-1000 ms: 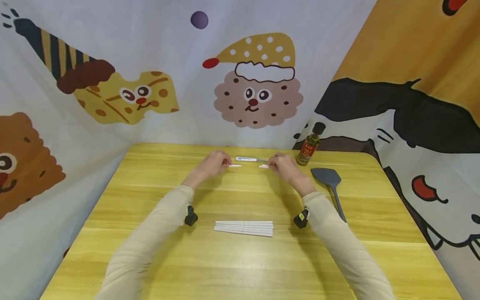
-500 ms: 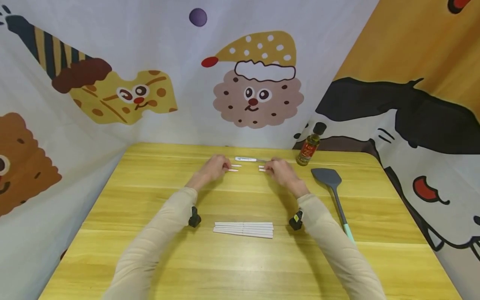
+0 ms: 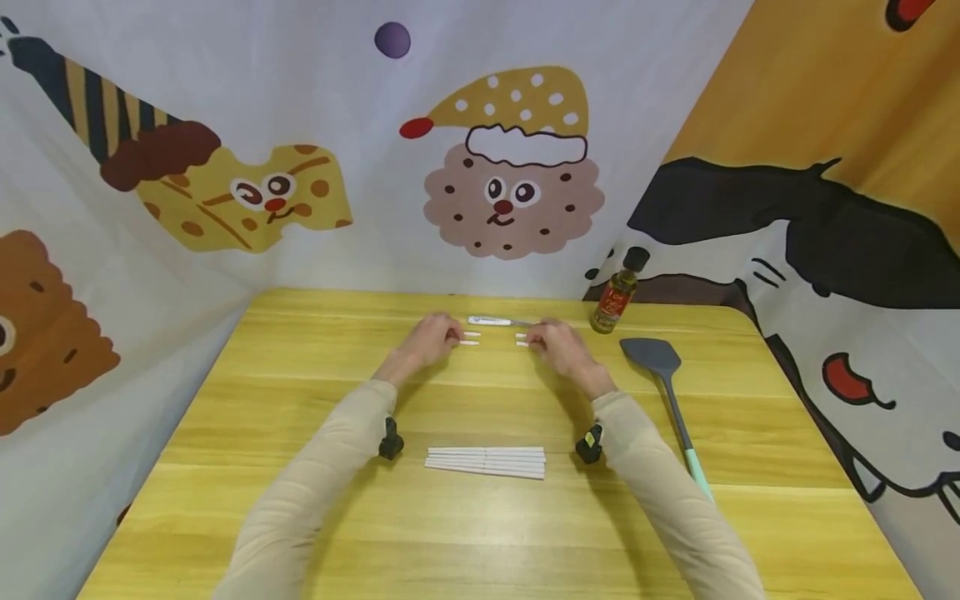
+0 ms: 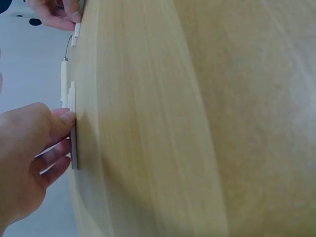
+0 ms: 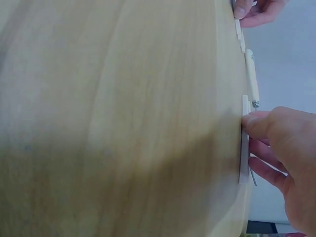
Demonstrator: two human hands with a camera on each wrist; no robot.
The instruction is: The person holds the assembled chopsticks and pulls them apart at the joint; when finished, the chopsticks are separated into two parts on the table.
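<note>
At the far side of the table, my left hand pinches slim white sticks between thumb and fingers. Their tapered tips point right. Opposite it, my right hand pinches more slim white sticks, whose ends point left. A gap separates the two sets. In the right wrist view one flat stick runs along under the thumb, low over the wood. Just behind the hands lies a white-handled tool with a thin metal shaft, partly covered by my right hand.
Several longer white sticks lie side by side nearer to me on the wooden table. A grey spatula with a mint handle lies right of my right arm. A dark-capped bottle of yellowish liquid stands at the back right, before a printed cloth.
Both hands have come slightly toward me. The stick ends at each hand, close together before, now show as two spaced, parallel ends. More of the spatula's handle shows beside my right arm.
</note>
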